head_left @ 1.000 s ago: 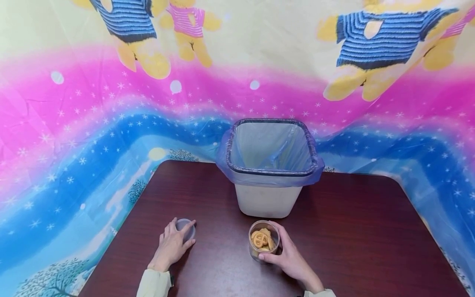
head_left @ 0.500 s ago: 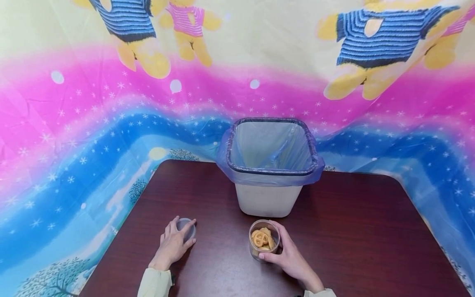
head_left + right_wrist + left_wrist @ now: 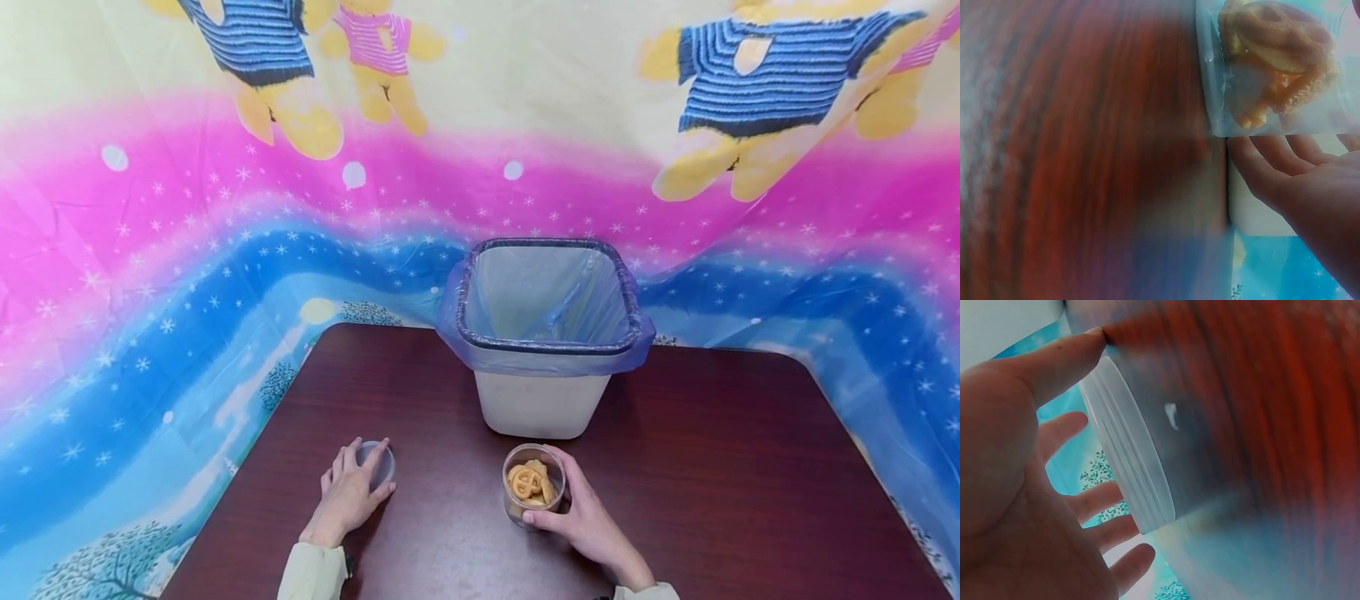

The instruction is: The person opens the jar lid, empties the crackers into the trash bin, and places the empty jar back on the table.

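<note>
Toward the left of the table lies a round translucent plastic lid [image 3: 381, 468]. My left hand [image 3: 341, 500] rests over it, fingers loosely spread and the thumb by its near right edge. In the left wrist view the lid [image 3: 1127, 447] sits flat on the table beneath the fingers [image 3: 1107, 500]. Nearer the middle stands an uncovered clear jar [image 3: 517, 512] of cookies [image 3: 529, 483], some pretzel-shaped. My right hand [image 3: 592, 521] holds it from the right, thumb in front and fingers round the far side. In the right wrist view the jar [image 3: 1213, 94] stands upright on the table.
Behind the jar stands a white trash bin [image 3: 540, 408] lined with a thin blue bag [image 3: 487, 358]. The dark reddish wooden table [image 3: 712, 467] has rounded far corners. A cartoon-printed cloth [image 3: 480, 183] hangs behind and around it.
The left index finger has shifted slightly back and to the left over the lid. My right hand and the jar have stayed put.
</note>
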Demonstrator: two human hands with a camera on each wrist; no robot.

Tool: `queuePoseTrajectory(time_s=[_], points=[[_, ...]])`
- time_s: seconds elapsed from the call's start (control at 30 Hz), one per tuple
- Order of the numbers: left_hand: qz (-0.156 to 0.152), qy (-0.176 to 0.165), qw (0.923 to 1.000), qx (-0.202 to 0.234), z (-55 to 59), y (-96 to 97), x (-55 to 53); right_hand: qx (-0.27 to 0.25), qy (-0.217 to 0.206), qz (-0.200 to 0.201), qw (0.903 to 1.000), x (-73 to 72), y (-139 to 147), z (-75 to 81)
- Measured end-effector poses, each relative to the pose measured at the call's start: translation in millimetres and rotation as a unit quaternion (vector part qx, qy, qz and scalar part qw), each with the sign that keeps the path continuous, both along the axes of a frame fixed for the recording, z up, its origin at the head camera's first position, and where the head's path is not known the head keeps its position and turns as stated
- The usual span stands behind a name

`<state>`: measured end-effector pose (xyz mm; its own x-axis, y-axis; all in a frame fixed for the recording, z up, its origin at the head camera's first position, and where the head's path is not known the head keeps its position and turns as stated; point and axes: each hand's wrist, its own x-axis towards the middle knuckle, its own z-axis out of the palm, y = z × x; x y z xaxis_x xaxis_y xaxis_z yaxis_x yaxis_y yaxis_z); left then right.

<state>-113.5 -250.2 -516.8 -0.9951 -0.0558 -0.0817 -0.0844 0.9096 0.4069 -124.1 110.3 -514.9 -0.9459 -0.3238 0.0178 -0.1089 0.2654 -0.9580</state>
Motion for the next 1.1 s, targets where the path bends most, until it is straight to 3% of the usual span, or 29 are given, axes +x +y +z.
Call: queuePoseTrajectory(time_s=[0.27,0.47,0.77,1.1], points=[[-0.002,-0.004,1.0,0.008,0.4,0.0,0.0,0.001,0.003,0.001,1.0,0.3,0,-0.3],[-0.011,0.023,0.9996,0.009,6.4,5.7,-1.8,0.001,0.003,0.0,1.0,-0.1,0,-0.5],[-0.035,0.088,0.9954,0.019,30.9,19.7,-9.7,0.001,-0.012,-0.009,0.9999,-0.5,0,1.4],[-0.042,0.183,0.982,0.021,64.1,36.2,-17.4,-0.002,-0.018,-0.008,0.9998,0.2,-1,1.7]])
